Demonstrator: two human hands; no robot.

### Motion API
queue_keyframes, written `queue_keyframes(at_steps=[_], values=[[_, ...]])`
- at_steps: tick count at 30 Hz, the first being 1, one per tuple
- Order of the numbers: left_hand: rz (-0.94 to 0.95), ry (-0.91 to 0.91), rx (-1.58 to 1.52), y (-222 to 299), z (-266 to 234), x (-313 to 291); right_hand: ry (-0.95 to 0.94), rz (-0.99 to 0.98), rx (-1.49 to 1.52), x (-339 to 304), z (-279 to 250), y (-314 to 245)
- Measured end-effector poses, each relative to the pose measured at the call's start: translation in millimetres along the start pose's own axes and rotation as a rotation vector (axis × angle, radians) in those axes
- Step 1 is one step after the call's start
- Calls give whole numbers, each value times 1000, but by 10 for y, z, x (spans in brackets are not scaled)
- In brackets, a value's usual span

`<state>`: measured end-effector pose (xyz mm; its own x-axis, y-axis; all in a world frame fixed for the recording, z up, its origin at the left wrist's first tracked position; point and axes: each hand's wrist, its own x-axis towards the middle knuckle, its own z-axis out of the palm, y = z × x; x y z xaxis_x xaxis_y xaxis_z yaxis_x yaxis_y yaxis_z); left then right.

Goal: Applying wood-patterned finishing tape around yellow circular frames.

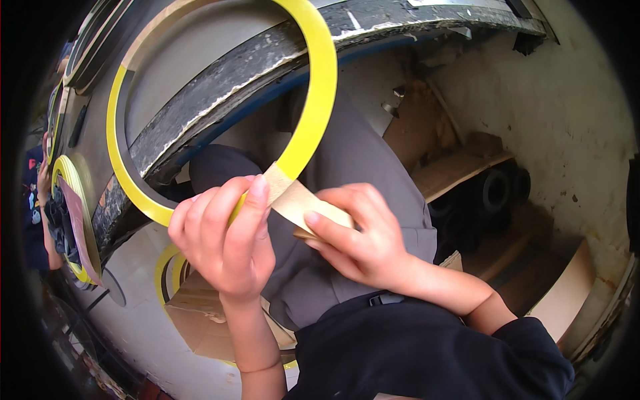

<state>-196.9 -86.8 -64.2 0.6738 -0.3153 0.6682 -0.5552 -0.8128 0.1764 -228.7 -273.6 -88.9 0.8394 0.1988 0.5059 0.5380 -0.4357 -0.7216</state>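
Note:
A large yellow ring [321, 87] is held up in front of me, its top running out of the picture. My left hand [230, 230] is closed around its lower edge, thumb pressed near a tan patch of tape. A short strip of tan tape [293, 199] runs from that patch to my right hand [363, 233]. There my thumb and fingers pinch what looks like a roll of tan tape, mostly hidden by the fingers. On the ring's upper left, a section [150, 40] is also tan, like tape wrapped over it.
The worn dark edge of a workbench [220, 93] crosses behind the ring. A cardboard box [197, 313] and more yellow rings [164, 270] lie at lower left. Dark round parts [495, 190] sit under cardboard [460, 170] at right. Another person's arm [47, 200] shows at far left.

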Motion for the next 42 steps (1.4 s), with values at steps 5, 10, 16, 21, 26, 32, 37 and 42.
queue_keyframes(at_steps=[5, 10, 16, 21, 26, 32, 37, 42], values=[[-6, 33, -13, -9, -11, 49, -64, -60, -98, 269, -338, -275], [-13, 55, -73, -70, 36, 16, -46, -172, -225, 569, -523, -310], [-94, 133, -72, 9, 34, 43, -81, -288, -164, 957, -444, -302], [-125, 161, -97, 21, 48, 67, -111, -298, -167, 1101, -402, -269], [-153, 289, -239, -13, 134, -12, -87, -123, -151, 1282, -201, -358], [-186, 167, -202, 42, 62, -52, -54, -147, -80, 1313, -263, -341], [-202, 103, -126, 47, 49, -74, -19, -157, -129, 1449, -230, -202], [-231, 186, -237, 1, 168, -147, -2, -174, -155, 1355, -322, -257]])
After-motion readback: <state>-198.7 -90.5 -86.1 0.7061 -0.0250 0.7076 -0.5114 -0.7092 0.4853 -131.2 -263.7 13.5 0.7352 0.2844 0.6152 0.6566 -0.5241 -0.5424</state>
